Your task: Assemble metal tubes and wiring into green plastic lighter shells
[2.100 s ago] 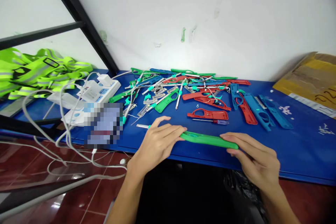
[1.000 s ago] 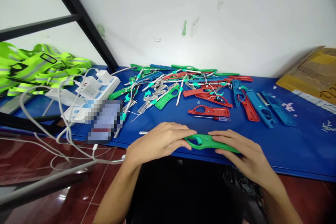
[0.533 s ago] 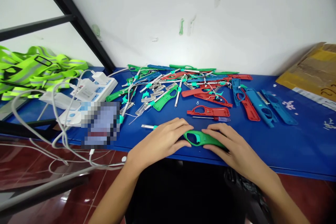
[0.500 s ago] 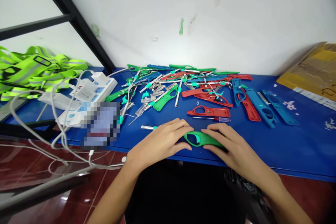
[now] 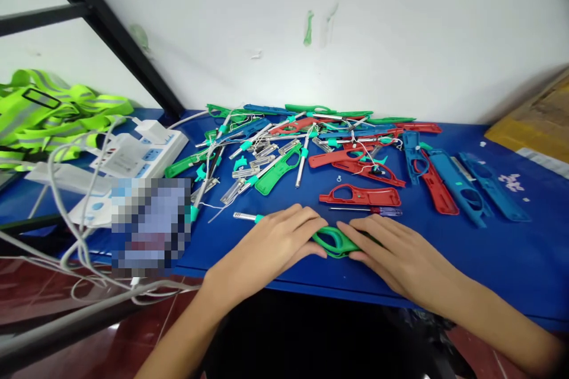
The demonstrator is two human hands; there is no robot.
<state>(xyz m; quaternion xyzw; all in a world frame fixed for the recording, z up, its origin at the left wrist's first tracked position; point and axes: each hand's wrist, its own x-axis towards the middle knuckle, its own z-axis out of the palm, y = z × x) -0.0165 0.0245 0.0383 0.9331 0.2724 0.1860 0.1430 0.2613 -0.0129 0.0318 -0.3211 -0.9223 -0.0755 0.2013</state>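
Near the front edge of the blue table, a green lighter [image 5: 348,244] lies level between both hands, its oval trigger opening facing up. My left hand [image 5: 278,240] is closed on its left end, and a metal lighter tube [image 5: 244,217] with a teal collar sticks out past the knuckles. Fingers and thumb of my right hand [image 5: 393,249] wrap round the handle end, hiding most of it. Just beyond the hands lie a screwdriver [image 5: 386,211] with a clear purple handle and a red lighter shell half [image 5: 377,196].
Several green, red and blue shells, tubes and wires form a pile [image 5: 284,148] along the wall. Blue shell halves [image 5: 493,186] lie to the right, near a cardboard box [image 5: 533,112]. On the left are a power strip [image 5: 166,157], cables, a blurred-out phone [image 5: 153,225] and yellow reflective straps [image 5: 66,112].
The green lighter has tilted slightly between my hands, so its opening shows at a different angle. Both hands keep their hold. The camera view has shifted a little.
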